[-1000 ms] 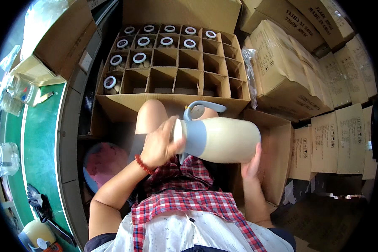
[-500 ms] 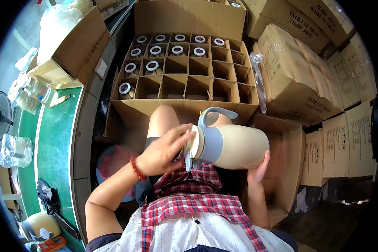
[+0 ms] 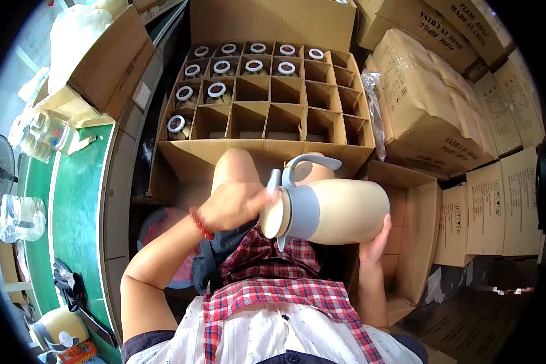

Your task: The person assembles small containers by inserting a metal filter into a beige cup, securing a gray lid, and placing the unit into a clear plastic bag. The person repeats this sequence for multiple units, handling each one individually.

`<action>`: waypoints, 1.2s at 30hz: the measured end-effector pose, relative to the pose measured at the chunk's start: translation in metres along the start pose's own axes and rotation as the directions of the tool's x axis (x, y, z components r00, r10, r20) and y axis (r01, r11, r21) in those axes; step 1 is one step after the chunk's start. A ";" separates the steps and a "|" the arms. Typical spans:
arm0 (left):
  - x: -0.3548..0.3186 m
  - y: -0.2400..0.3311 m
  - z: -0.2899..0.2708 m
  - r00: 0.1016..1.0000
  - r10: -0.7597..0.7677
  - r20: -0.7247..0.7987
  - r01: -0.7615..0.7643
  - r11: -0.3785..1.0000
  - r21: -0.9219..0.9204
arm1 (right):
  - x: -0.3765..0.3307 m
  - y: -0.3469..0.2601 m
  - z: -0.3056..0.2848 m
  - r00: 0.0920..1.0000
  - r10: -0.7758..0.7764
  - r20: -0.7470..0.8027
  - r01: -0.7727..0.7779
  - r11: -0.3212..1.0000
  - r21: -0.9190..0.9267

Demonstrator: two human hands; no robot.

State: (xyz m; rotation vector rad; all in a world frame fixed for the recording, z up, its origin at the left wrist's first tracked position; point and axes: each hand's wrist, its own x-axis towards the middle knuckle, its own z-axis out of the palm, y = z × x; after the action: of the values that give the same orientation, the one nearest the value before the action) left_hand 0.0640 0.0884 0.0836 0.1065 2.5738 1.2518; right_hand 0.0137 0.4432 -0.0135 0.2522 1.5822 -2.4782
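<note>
Your left hand [image 3: 232, 205] grips the top end of the flask [image 3: 330, 209] — it lies sideways over your lap. Your right hand [image 3: 376, 239] cups its base, near the divided carton [image 3: 267, 115].

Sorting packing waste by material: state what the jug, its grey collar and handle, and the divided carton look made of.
Jug: cream body, smooth satin sheen, likely plastic or coated metal; cannot tell which. Grey collar and handle: moulded matte plastic by their rounded seamless shape. Divided carton: brown corrugated cardboard, dull, with slotted partition strips. The left hand is at the jug's mouth, the right hand under its base.
</note>
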 end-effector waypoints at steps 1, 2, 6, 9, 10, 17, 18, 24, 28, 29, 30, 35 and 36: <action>-0.002 -0.004 -0.003 0.989 -0.137 0.049 0.139 0.990 -0.032 | 0.000 0.001 0.001 1.000 0.004 0.002 -0.004 1.000 0.000; -0.003 -0.003 -0.007 0.959 -0.262 0.108 0.269 0.961 -0.057 | 0.000 0.000 0.000 1.000 0.000 0.001 0.000 1.000 -0.018; -0.020 0.007 -0.009 0.806 0.487 -0.336 -0.439 0.873 0.213 | 0.003 -0.002 0.005 1.000 -0.002 0.002 0.002 0.999 -0.051; -0.019 0.003 0.001 0.809 0.585 -0.051 -0.525 0.760 0.383 | 0.011 -0.002 0.007 0.999 0.007 -0.031 -0.008 0.999 -0.031; -0.016 0.002 -0.001 0.807 0.590 -0.015 -0.536 0.742 0.402 | 0.013 -0.002 0.007 0.999 0.012 -0.048 -0.013 1.000 -0.023; -0.031 -0.021 0.002 0.994 -0.109 -0.005 0.094 0.872 -0.481 | 0.019 -0.003 0.009 0.996 0.086 -0.028 -0.082 0.991 0.106; -0.036 -0.031 0.011 0.995 -0.075 -0.060 0.053 0.950 -0.307 | 0.021 -0.003 0.007 0.993 0.118 -0.031 -0.111 0.980 0.167; -0.051 -0.032 0.060 0.998 0.053 0.018 -0.056 0.953 0.298 | 0.034 0.006 -0.002 0.984 0.176 -0.020 -0.165 0.950 0.263; -0.039 -0.017 0.050 0.870 0.298 -0.394 -0.238 0.952 0.193 | 0.038 0.007 -0.003 0.977 0.204 0.059 -0.213 0.934 0.287; -0.033 -0.016 0.046 0.803 0.401 -0.441 -0.326 0.915 0.237 | 0.039 0.008 -0.001 0.975 0.203 0.085 -0.220 0.931 0.291; -0.027 -0.016 0.044 0.723 0.497 -0.481 -0.407 0.868 0.285 | 0.041 0.007 -0.002 0.973 0.205 0.104 -0.227 0.928 0.295; 0.007 -0.016 0.041 0.671 0.660 -0.338 -0.586 0.751 0.305 | 0.046 0.007 -0.003 0.961 0.209 0.182 -0.261 0.903 0.341; 0.011 -0.015 0.039 0.672 0.671 -0.314 -0.599 0.741 0.303 | 0.047 0.005 -0.003 0.958 0.219 0.186 -0.272 0.899 0.343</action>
State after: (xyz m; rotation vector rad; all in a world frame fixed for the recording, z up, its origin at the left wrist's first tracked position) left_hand 0.0645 0.1105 0.0468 0.9741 3.1530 1.3569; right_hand -0.0300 0.4404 -0.0306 0.2981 0.9560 -2.5036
